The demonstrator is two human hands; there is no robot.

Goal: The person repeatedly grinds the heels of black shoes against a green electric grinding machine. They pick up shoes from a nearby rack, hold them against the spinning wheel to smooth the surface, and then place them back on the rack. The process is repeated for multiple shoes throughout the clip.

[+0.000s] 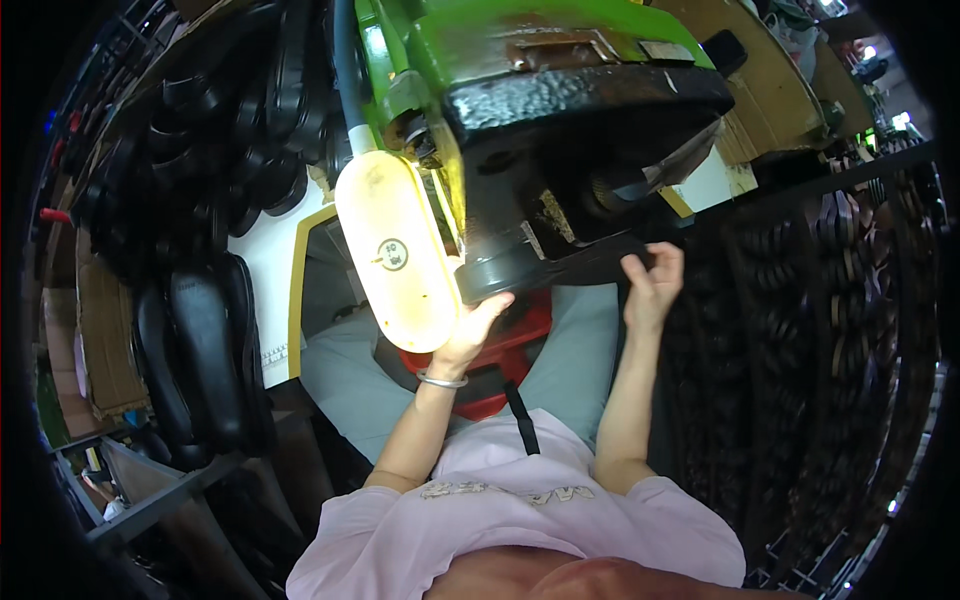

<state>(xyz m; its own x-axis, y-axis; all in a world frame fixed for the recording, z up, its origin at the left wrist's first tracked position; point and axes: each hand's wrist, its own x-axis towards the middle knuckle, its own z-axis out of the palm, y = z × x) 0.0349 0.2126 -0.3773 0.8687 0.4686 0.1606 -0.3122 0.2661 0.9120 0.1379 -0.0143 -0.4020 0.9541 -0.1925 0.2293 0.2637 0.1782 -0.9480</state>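
Observation:
A glossy black shoe sole lies crosswise under the head of a green machine, its rounded heel end toward my left. My left hand grips that heel end, with the thumb along its near side; most of the fingers are hidden behind a bright oval lamp. At the sole's other end, the curled thumb and fingers of my right hand hold its edge. The underside of the machine is dark, so where the sole meets it cannot be made out.
Black soles are piled along the left, beside a white worktop with a yellow edge. Racks packed with shoe parts stand at the right. An open cardboard box sits behind the machine. Something red shows between my knees.

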